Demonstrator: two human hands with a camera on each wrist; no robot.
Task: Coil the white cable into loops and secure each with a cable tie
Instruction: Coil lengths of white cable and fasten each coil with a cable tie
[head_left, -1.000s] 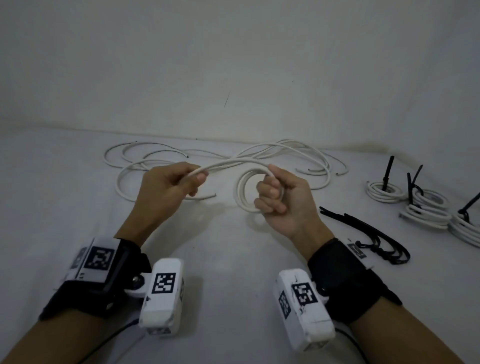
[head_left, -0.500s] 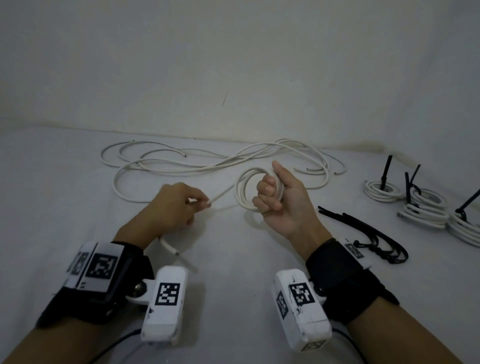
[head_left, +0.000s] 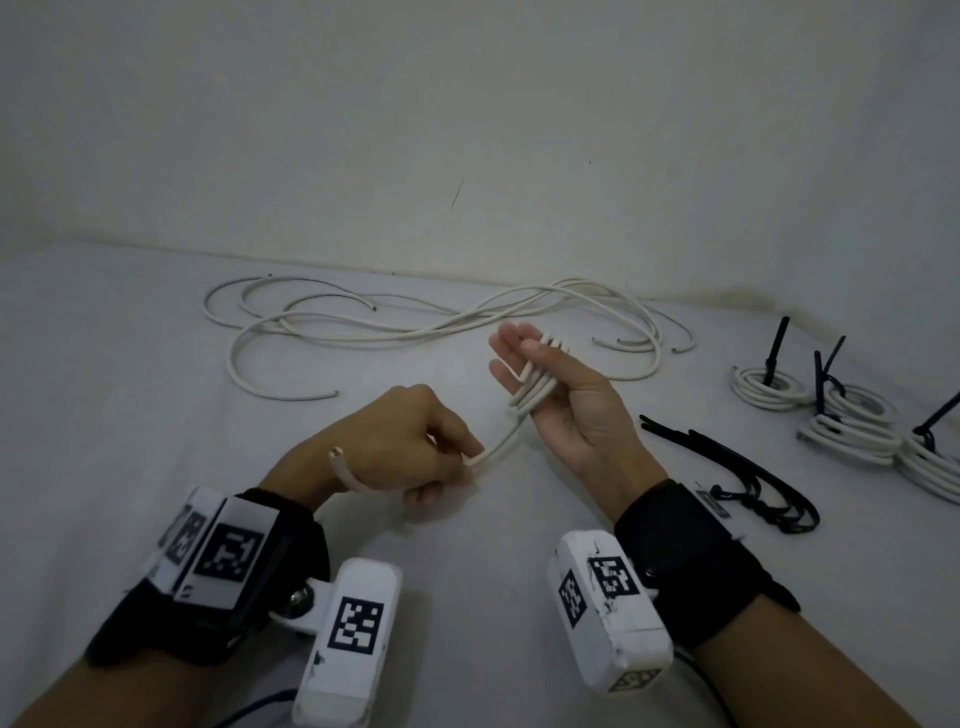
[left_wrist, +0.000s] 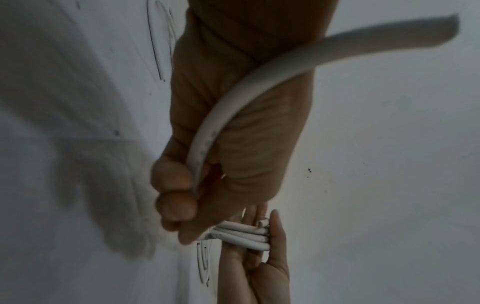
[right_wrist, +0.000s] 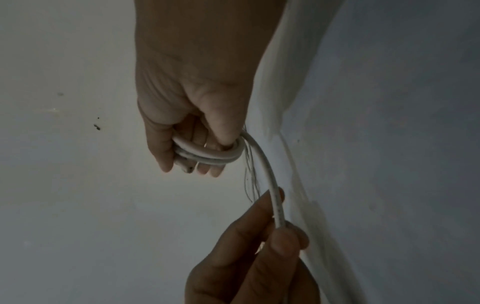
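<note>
The white cable (head_left: 535, 397) is wound in several turns round the straight fingers of my right hand (head_left: 524, 364), palm turned up, and the thumb pins the turns in place. In the right wrist view the coil (right_wrist: 207, 154) crosses the fingers (right_wrist: 166, 156) under the thumb. From the coil a short tail (head_left: 498, 447) runs down to my left hand (head_left: 467, 460), which pinches it. The cut end (head_left: 335, 453) sticks out past the back of that hand. The left wrist view shows the tail (left_wrist: 233, 98) gripped by my left hand (left_wrist: 197, 185), with the coil (left_wrist: 244, 236) beyond.
Several loose white cables (head_left: 415, 332) lie tangled at the back of the white table, near the wall. Black cable ties (head_left: 737, 467) lie right of my right wrist. Tied coils (head_left: 769, 384) (head_left: 852, 431) with upright black ties sit at the far right.
My right hand went from a fist round the loop to straight fingers with the turns wound on them. My left hand slid along the cable towards me, and the free end now trails behind it.
</note>
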